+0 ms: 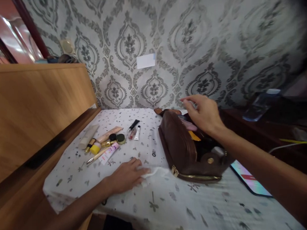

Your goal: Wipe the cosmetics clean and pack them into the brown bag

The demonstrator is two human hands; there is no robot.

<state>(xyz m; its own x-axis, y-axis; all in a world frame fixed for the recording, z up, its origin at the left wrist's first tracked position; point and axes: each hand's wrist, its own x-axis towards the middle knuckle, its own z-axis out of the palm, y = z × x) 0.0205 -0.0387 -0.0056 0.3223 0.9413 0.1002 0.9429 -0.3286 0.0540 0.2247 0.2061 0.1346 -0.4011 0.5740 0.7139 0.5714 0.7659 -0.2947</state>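
Note:
My left hand (pixel 128 175) lies on the patterned cloth (pixel 152 199), fingers spread a little, beside a rumpled white fold at its fingertips. Above the open brown bag (pixel 176 141) is my right hand (pixel 203 113), its thumb and forefinger close together; whether anything is between them cannot be made out. Inside the bag a pink item (pixel 189 124), a yellow-orange item (pixel 194 136) and some dark contents show. Left of the bag lie several cosmetics, among them a beige tube (pixel 89 136), a yellow-capped item (pixel 95 148), a pink-and-white tube (pixel 109 153), a dark round jar (pixel 120 139) and a black tube (pixel 134 125).
A wooden panel (pixel 40 92) stands at the left, and a patterned wall rises behind the cloth. To the right of the bag lies a phone (pixel 250 180) with a lit screen. Farther right are a clear bottle (pixel 262 105) and a white cable (pixel 287 145).

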